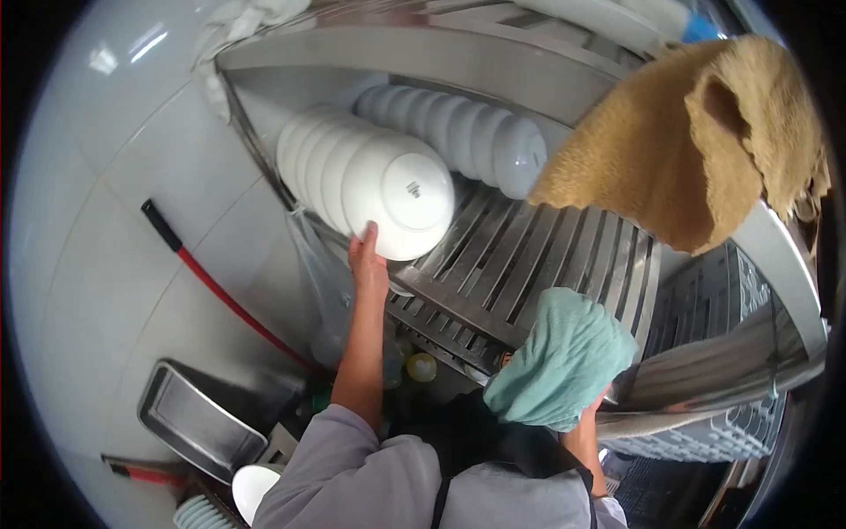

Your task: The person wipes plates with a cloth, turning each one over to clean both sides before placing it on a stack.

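Note:
On the slatted metal shelf stands a row of white plates (335,159), on edge, bottoms facing me. My left hand (368,260) grips the lower edge of the front white plate (410,212), thumb on its face and the other fingers mostly hidden behind. That plate has a small dark mark on its bottom. A light green cloth (564,357) bunches over my right hand (592,413), which holds it low in front of my body. Most of the right hand's fingers are covered by the cloth.
White bowls (467,137) stand in a second row behind the plates. Tan cloth (679,145) hangs off the metal rack (423,55) at right. Grey crates (749,428) stand below. A red-handled tool (233,295) leans on the tiled wall, near a metal tray (198,419).

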`<state>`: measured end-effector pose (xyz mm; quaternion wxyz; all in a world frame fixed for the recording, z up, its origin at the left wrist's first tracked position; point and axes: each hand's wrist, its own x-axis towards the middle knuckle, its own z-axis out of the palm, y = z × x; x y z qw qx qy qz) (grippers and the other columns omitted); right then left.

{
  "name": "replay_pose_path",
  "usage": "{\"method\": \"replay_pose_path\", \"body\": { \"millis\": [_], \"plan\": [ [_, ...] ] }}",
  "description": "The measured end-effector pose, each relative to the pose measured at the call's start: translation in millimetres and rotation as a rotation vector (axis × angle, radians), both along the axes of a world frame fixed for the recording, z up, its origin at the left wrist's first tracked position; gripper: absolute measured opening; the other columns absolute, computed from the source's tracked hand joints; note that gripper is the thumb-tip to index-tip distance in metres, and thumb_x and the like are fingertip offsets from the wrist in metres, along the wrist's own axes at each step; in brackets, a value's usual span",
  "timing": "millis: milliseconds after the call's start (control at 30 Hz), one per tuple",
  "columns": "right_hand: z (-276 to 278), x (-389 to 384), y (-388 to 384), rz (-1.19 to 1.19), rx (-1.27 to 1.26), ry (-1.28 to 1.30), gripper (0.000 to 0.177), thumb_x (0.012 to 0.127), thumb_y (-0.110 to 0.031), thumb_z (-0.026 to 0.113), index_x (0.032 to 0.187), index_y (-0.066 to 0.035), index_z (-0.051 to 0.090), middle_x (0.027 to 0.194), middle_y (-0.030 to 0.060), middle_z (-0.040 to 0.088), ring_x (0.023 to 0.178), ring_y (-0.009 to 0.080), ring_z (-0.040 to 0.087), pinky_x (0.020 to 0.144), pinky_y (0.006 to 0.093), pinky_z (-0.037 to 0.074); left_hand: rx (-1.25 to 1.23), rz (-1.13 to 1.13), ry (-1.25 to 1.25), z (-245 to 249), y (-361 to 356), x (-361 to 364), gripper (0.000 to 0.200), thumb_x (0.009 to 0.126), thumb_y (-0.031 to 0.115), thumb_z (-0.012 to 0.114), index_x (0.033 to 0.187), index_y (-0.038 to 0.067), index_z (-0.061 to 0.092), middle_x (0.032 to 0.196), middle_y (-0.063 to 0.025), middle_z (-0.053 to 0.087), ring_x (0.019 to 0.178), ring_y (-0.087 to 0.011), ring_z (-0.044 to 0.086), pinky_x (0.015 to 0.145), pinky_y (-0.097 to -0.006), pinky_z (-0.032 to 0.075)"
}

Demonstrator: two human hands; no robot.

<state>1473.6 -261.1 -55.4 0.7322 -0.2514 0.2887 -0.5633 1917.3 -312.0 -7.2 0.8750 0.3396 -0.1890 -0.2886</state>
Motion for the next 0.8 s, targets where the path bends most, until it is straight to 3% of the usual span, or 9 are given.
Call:
{"method": "replay_pose_path", "body": {
  "millis": [200,333,500,567,600,633,700,767,800],
  "plan": [
    [10.1,-8.3,24.7,-0.203,0.020,0.142,0.070,0.091,-0.038,0.066,0.147,-0.002,0.042,0.147,0.0189,0.046,0.134,0.0339,0.048,0.115,0.0428,0.037,-0.017,0.152,-0.109,22.3,-21.6,-11.2,0.036,0.096,0.016,0.071,0.125,-0.005,0.062,0.121,-0.0111,0.068,0.107,-0.0169,0.064,0.094,-0.0308,0.049],
    [55.8,40.7,-4.3,-0.211,-0.171,0.483,0.077,0.087,-0.039,0.071,0.148,-0.001,0.041,0.149,0.0208,0.044,0.136,0.0360,0.046,0.116,0.0437,0.036,0.085,0.197,-0.269,56.2,-5.3,-30.1,0.031,0.096,0.013,0.071,0.119,-0.008,0.065,0.113,-0.0111,0.069,0.099,-0.0153,0.064,0.089,-0.0287,0.050],
    [173.4,184.8,-26.1,-0.146,-1.130,0.930,0.087,0.081,-0.040,0.077,0.148,0.000,0.040,0.151,0.0232,0.042,0.138,0.0387,0.044,0.117,0.0447,0.033,0.316,0.091,-0.407,89.9,36.3,-73.7,0.034,0.097,0.016,0.069,0.121,-0.006,0.065,0.115,-0.0110,0.069,0.100,-0.0167,0.064,0.090,-0.0312,0.050],
    [224.8,222.6,-24.0,-0.356,-1.540,1.197,0.078,0.080,-0.042,0.076,0.144,-0.006,0.050,0.145,0.0238,0.048,0.133,0.0415,0.050,0.112,0.0478,0.038,0.072,0.572,-0.312,-16.2,-11.1,-83.6,0.031,0.096,0.012,0.067,0.122,-0.005,0.064,0.120,-0.0115,0.068,0.105,-0.0191,0.064,0.093,-0.0344,0.051],
    [241.9,231.2,-26.8,-0.435,-1.620,1.250,0.074,0.081,-0.043,0.074,0.143,-0.008,0.054,0.137,0.0229,0.059,0.128,0.0408,0.055,0.110,0.0477,0.040,0.087,0.566,-0.255,-0.2,-9.6,-95.4,0.029,0.096,0.009,0.067,0.121,-0.006,0.064,0.119,-0.0116,0.068,0.105,-0.0193,0.064,0.092,-0.0340,0.051],
    [246.5,236.4,-40.0,-0.443,-1.578,1.190,0.066,0.084,-0.041,0.072,0.139,-0.007,0.057,0.134,0.0227,0.061,0.125,0.0395,0.058,0.108,0.0473,0.043,0.100,0.560,-0.198,16.2,-7.8,-107.4,0.027,0.095,0.007,0.066,0.120,-0.006,0.064,0.119,-0.0118,0.068,0.104,-0.0194,0.064,0.091,-0.0337,0.051],
    [251.4,247.5,-67.4,-0.436,-1.509,1.062,0.053,0.089,-0.038,0.068,0.132,-0.006,0.063,0.128,0.0224,0.064,0.118,0.0369,0.062,0.102,0.0465,0.047,-0.119,0.024,-0.306,89.6,86.3,-112.8,0.025,0.094,0.004,0.066,0.117,-0.006,0.065,0.115,-0.0120,0.069,0.101,-0.0190,0.065,0.088,-0.0323,0.052],
    [266.7,235.4,-84.3,0.171,-0.787,0.947,0.042,0.096,-0.032,0.061,0.128,-0.004,0.064,0.121,0.0192,0.068,0.106,0.0317,0.068,0.091,0.0427,0.053,-0.025,0.028,-0.305,105.3,112.2,-110.9,0.025,0.095,0.004,0.066,0.117,-0.007,0.064,0.111,-0.0121,0.070,0.096,-0.0164,0.066,0.083,-0.0305,0.053],
    [238.1,228.7,-101.1,0.094,-0.744,0.941,0.041,0.098,-0.030,0.059,0.128,-0.002,0.063,0.118,0.0184,0.069,0.102,0.0298,0.070,0.088,0.0406,0.054,-0.045,0.035,-0.321,107.8,119.4,-104.9,0.027,0.097,0.008,0.064,0.120,-0.007,0.063,0.113,-0.0128,0.069,0.098,-0.0168,0.066,0.084,-0.0319,0.054]
  ]
}}
